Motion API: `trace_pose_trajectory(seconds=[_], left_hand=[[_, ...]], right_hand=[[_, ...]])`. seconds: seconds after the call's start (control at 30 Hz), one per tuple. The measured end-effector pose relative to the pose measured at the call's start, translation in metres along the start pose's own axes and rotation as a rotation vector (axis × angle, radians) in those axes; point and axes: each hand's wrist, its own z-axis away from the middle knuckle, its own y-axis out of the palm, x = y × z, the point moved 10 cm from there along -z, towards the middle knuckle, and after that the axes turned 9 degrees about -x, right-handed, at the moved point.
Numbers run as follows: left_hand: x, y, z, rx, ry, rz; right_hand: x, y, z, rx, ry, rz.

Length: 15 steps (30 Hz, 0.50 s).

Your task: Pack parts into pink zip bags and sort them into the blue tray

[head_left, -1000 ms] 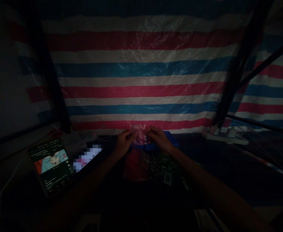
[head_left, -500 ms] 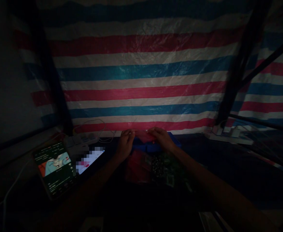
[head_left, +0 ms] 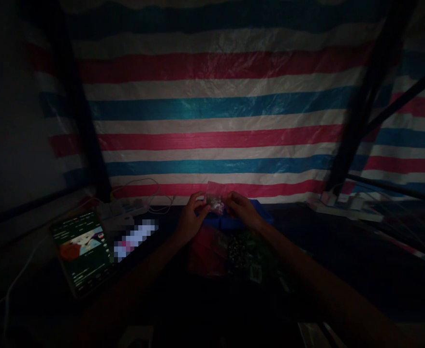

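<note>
A small clear plastic bag (head_left: pixel 215 189) stands upright between my hands, with small shiny pieces in its lower part. My left hand (head_left: pixel 193 217) is closed on its left edge, thumb in front. At the right edge, my right hand (head_left: pixel 241 209) pinches the bag with bent fingers; the fingertips are dim. Behind and below the hands sits a blue tray (head_left: pixel 261 210), partly covered by them. Closer to me lie red plastic bags (head_left: pixel 207 251), a heap of small metal-looking pieces (head_left: pixel 237 251) and dark green bags (head_left: pixel 261 249) with pale labels.
At left, a tablet (head_left: pixel 83 251) leans with its screen lit, beside a phone (head_left: pixel 136 239) with a blurred screen. Power strips (head_left: pixel 350 208) and white cables lie along the back. A striped sheet (head_left: pixel 212 106) hangs behind, between dark posts (head_left: pixel 357 111). The light is very low.
The bag, stretched out between both hands before, is now upright with its shiny contents showing. My left hand has turned and come slightly right, closer to my right hand.
</note>
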Motion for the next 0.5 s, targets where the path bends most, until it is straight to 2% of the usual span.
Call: trace_pose_trajectory(seconds=[0.13, 0.33, 0.5], left_hand=[[0.006, -0.002, -0.001, -0.032, -0.027, 0.021], [0.014, 0.0, -0.002, -0.021, -0.088, 0.103], [0.016, -0.005, -0.003, -0.066, -0.087, 0.118]], right_hand=[[0.0, 0.005, 0.002, 0.041, 0.015, 0.007], [0.003, 0.007, 0.001, 0.058, -0.049, 0.028], [0.002, 0.007, -0.001, 0.045, -0.096, 0.06]])
